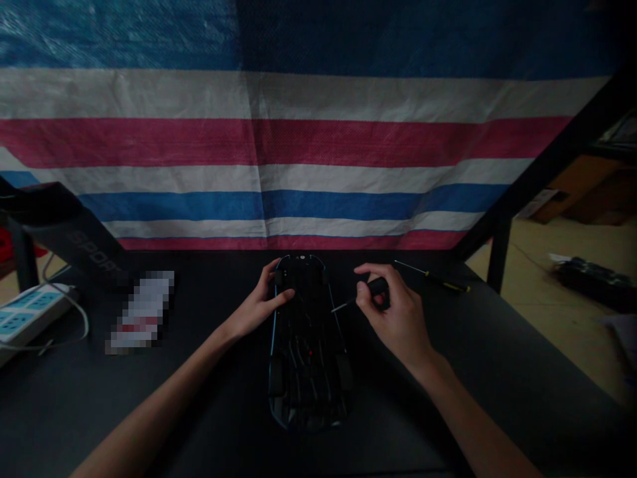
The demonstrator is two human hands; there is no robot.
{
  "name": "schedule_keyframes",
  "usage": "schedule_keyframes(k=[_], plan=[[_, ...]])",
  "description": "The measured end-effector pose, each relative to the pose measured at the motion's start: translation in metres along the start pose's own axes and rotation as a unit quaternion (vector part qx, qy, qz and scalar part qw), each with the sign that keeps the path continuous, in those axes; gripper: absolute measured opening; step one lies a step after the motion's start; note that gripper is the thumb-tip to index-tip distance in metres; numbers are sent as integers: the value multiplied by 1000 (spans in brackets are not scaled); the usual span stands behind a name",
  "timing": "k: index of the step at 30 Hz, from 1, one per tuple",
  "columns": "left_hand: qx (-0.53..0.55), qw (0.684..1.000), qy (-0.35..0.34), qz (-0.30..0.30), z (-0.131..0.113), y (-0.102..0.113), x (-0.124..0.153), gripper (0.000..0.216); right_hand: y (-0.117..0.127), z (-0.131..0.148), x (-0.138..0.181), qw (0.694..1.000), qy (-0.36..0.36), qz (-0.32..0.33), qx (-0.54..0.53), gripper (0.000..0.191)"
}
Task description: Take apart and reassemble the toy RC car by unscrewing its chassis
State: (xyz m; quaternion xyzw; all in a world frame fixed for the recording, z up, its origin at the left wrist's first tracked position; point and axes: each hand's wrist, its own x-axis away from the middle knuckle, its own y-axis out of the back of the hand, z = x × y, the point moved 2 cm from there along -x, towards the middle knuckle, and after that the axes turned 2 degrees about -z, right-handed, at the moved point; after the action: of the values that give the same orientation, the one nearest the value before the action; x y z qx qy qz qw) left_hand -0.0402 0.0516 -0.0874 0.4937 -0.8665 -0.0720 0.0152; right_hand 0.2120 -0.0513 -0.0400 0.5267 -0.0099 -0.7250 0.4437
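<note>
A toy car (pixel 308 345) lies upside down on the black table, its dark underside and wheels facing up and a thin blue body edge showing along the sides. My left hand (pixel 266 295) grips the car's far left side, thumb resting on the underside and fingers around the outer edge. In my right hand (pixel 398 312) is a screwdriver (pixel 379 287) with a black handle, pinched between thumb and fingers. Its thin metal shaft points left toward the car's right edge; whether the tip touches the car I cannot tell.
A second screwdriver (pixel 448 284), black and yellow, lies to the right. On the left are a white power strip (pixel 34 309) with a cable, a blurred-out flat item (pixel 142 312) and a dark bag marked SPORT (pixel 84 239). A striped tarp (pixel 318 143) hangs behind the table.
</note>
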Motion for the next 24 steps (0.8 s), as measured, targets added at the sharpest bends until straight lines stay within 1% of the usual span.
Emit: schedule_keyframes(k=[12, 15, 18, 21, 24], plan=[[3, 1000, 1, -4, -1, 0, 1, 79, -1, 0, 0, 1000, -1, 7, -9, 14], [-1, 1000, 0, -3, -1, 0, 1, 77, 0, 0, -1, 1000, 11, 9, -13, 15], [1, 1000, -1, -2, -1, 0, 1, 79, 2, 2, -2, 999, 39, 18, -15, 17], [0, 1000, 1, 0, 0, 0, 1, 79, 4, 6, -2, 998, 67, 19, -11, 12], [-7, 1000, -4, -1, -1, 0, 0, 78, 4, 8, -2, 998, 64, 9, -10, 8]])
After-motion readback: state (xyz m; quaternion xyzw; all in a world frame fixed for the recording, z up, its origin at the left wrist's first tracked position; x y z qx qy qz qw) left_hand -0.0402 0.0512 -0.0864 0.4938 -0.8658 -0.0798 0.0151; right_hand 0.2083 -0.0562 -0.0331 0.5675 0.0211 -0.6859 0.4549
